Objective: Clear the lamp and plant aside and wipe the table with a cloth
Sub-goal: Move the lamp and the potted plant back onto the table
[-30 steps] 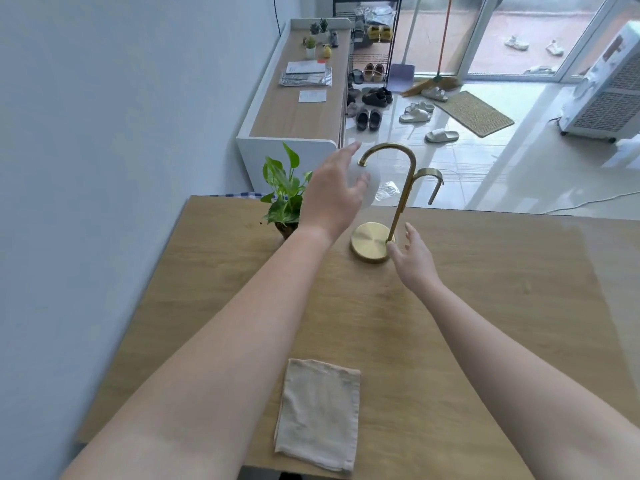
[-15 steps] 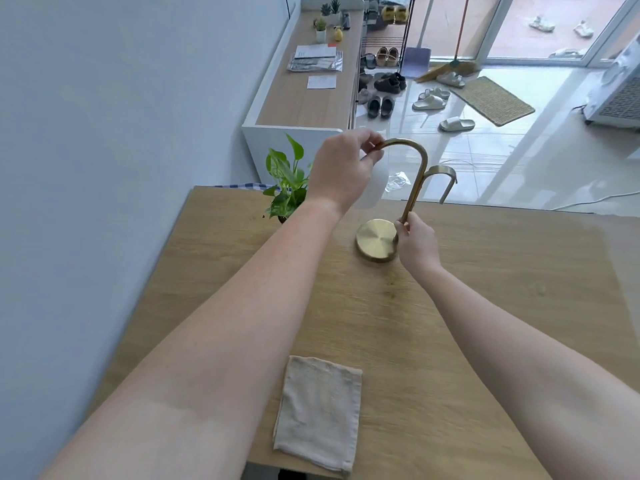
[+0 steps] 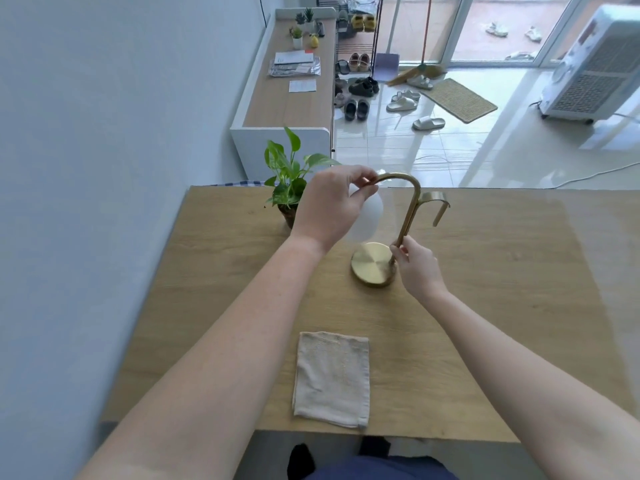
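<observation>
The left hand (image 3: pixel 329 209) grasps the lamp (image 3: pixel 404 228) at the free end of its curved brass top, with thumb and fingers curled around the tube. The white round shade (image 3: pixel 369 220) hangs directly under this grip and is partly hidden behind the palm. The right hand (image 3: pixel 417 268) pinches the thin stem low down, between the thumb and the first fingers. The round brass base (image 3: pixel 372 268) lies just to the left of this pinch, on the table (image 3: pixel 502 271); I cannot tell whether it is lifted a little.

Both forearms reach forward over the table. The left wrist is higher and its back faces the camera, while the right wrist stays low near the table surface.

The plant (image 3: pixel 289 174) stands just beyond the left hand and to its left side — its pot is partly covered by the wrist. The cloth (image 3: pixel 330 377) lies flat and folded near the front edge, well apart from both grips, between the two forearms.
</observation>
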The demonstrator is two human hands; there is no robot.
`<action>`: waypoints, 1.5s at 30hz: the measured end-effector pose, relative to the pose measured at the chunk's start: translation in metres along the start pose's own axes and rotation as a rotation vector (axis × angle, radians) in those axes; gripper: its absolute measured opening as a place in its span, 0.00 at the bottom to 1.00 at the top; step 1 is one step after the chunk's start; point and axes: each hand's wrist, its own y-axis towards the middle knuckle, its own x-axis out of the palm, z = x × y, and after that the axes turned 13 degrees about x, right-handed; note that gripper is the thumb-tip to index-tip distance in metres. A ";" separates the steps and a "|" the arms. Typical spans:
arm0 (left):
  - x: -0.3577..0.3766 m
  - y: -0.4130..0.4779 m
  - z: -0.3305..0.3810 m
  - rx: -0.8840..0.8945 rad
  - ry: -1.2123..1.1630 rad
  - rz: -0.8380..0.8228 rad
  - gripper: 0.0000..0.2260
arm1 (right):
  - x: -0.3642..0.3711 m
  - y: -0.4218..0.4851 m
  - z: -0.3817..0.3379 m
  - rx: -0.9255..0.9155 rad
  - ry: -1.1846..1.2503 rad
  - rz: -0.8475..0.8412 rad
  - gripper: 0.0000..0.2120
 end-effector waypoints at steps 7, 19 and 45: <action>-0.010 -0.030 0.019 0.007 -0.056 -0.028 0.07 | 0.004 -0.044 0.009 0.028 0.026 0.018 0.07; -0.009 -0.047 0.030 0.001 -0.086 -0.086 0.07 | 0.000 -0.070 0.022 0.048 0.023 0.025 0.06; -0.018 -0.065 0.037 -0.142 -0.090 0.093 0.14 | -0.010 -0.080 0.046 0.022 0.045 0.087 0.05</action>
